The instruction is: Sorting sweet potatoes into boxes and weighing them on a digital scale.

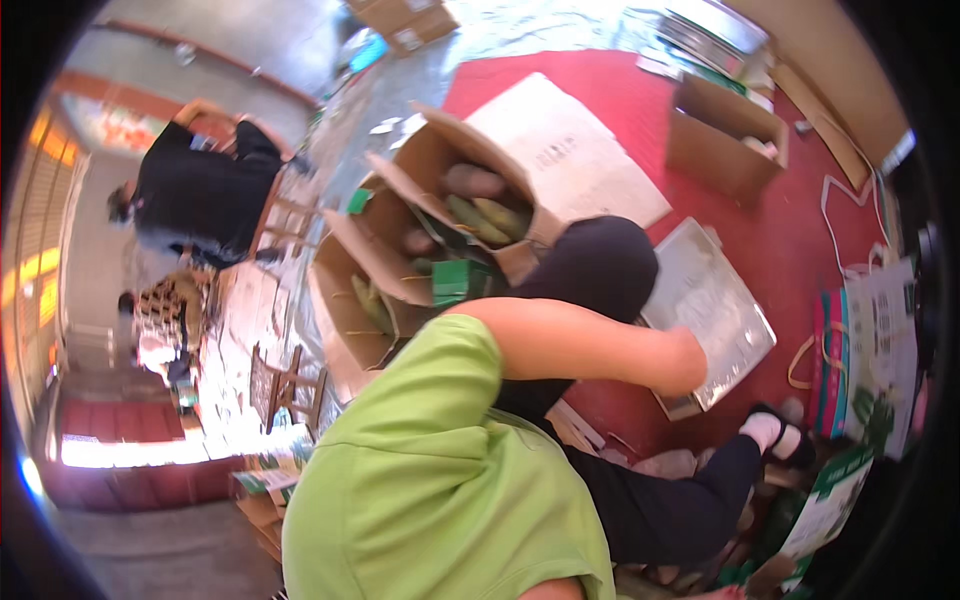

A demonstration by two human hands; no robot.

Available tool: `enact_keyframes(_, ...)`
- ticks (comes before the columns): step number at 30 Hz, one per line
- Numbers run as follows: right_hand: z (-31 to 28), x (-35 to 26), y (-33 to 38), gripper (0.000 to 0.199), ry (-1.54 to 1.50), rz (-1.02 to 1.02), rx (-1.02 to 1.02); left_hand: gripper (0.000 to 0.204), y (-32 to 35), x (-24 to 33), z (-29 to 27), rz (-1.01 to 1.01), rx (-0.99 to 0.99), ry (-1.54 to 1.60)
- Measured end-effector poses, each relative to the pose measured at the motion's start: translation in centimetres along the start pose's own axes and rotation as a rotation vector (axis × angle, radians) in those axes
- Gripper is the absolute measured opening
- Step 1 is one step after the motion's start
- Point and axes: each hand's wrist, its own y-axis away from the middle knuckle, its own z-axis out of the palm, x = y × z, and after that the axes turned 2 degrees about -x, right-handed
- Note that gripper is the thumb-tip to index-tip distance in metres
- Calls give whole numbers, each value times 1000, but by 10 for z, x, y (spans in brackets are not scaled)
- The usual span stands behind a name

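My left arm (590, 345) stretches from a green sleeve over my dark-trousered leg. Its rounded end lies over a pale, shiny, plastic-covered flat box (712, 305); the fingers are not distinguishable. Only a small pinkish bit of what seems to be my right hand (732, 593) shows at the lower edge, so its grip is hidden. Close by lie rounded brownish produce pieces (668, 464), partly behind my leg. Beyond my left arm stand open cardboard cartons (375, 240) holding long green produce (492, 221) and thick brownish-pink roots (472, 181).
A large white sheet (570, 150) lies on the red mat (610, 85). Farther off stands an open carton (722, 142). Printed bags (870, 340) and a white cord (828, 205) are at the right. Left, two other people (205, 195) are near wooden chairs (285, 385).
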Motion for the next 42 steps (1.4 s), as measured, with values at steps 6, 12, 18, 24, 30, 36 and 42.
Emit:
enact_keyframes(6,88,-25,71,18,78,-220,-97,20,-4,-2,11,-69,29,-14)
enact_keyframes(12,174,-45,206,17,121,-453,-138,23,13,-16,5,-80,65,61)
enact_keyframes(18,203,-65,310,16,161,-714,-86,25,28,-18,-2,-125,48,21)
enact_keyframes(24,234,-51,266,43,756,-1265,54,26,14,-18,9,-128,101,77)
enact_keyframes(30,310,-44,253,39,12,-71,-1197,21,29,-24,-9,-120,4,101)
enact_keyframes(36,363,34,195,35,394,125,-674,21,36,-29,-3,-99,13,111)
enact_keyframes(42,349,25,219,45,749,78,-511,28,35,-21,-9,-96,-25,139)
